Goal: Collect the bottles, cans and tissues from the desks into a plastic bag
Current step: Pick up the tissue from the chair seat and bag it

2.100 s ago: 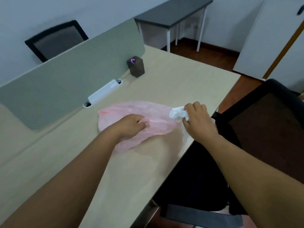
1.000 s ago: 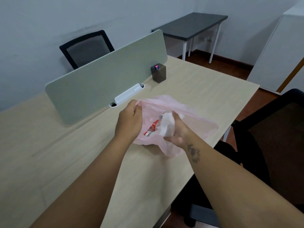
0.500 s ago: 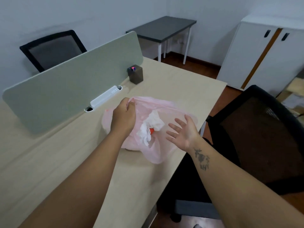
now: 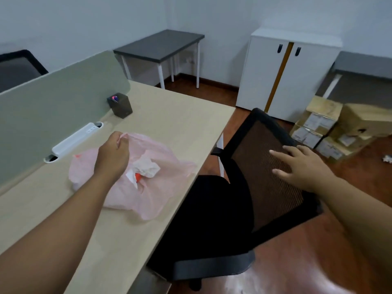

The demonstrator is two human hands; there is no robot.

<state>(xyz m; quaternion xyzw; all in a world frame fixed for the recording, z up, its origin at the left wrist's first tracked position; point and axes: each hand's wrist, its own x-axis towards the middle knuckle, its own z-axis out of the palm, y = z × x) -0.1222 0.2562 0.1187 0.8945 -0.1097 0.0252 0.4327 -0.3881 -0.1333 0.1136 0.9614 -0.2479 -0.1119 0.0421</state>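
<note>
Pink bag (image 4: 152, 200) sitting on surface (image 4: 180, 124), tissues (image 4: 146, 166) inside; I'm pinching its handle with left grip (image 4: 113, 154), right grip (image 4: 301, 168) hovering released by chair (image 4: 265, 198).

Left hand (image 4: 113, 154) curled, gripping plastic bag (image 4: 167, 158), right hand (image 4: 302, 167) outstretched, fingers (image 4: 280, 155) spread, palm down

On my desk (image 4: 169, 124) the divider (image 4: 53, 96) walls off the whole left side. A power strip (image 4: 74, 139) runs along its foot and a pen pot (image 4: 121, 105) stands near its far end. The bag (image 4: 148, 198) lies by the near edge, my left hand (image 4: 112, 153) gripping its rim. Past it I see bare desk top out to the far edge. On the right the chair (image 4: 265, 177) crowds the desk edge, my right hand (image 4: 303, 168) spread over its back. Boxes (image 4: 322, 124) are stacked on the floor behind.
</note>
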